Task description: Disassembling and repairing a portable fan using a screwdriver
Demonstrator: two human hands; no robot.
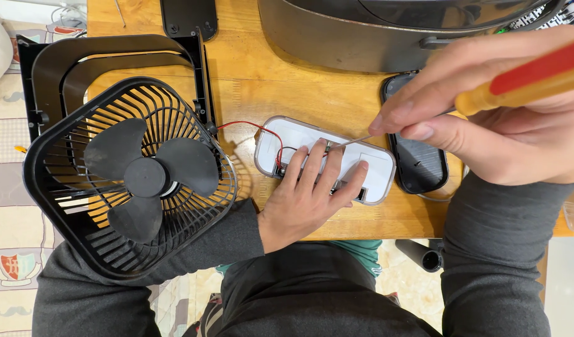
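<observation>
On a honey-coloured wooden table (262,81) lies a small rounded-rectangular white plastic housing with a grey rim (374,171), open side up. The left hand (309,193) rests flat on it, fingers spread and pressing down across its middle, palm toward the table edge; it pins the housing rather than gripping it. The right hand (493,118) pinches a screwdriver with a translucent yellow handle and a red stripe (530,78) between thumb and fingers, closed firmly around the handle. The thin metal shaft runs down and left, and its tip meets the housing just by the left index and middle fingertips, seemingly at a small screw or terminal, though that spot is too small to make out clearly.

Thin red and black wires (262,132) loop out of the left end of the housing and lead toward a black plastic desk fan with a three-blade propeller and a ribbed grille (137,181), which lies face-up at the left edge of the table, partly overhanging it. Behind the fan stands its black curved frame (99,59). Just to the right of the housing, touching or nearly touching it, lies a dark rounded-rectangular cover plate (421,165). A large grey metal-looking curved casing (337,37) sits at the far side of the table.
</observation>
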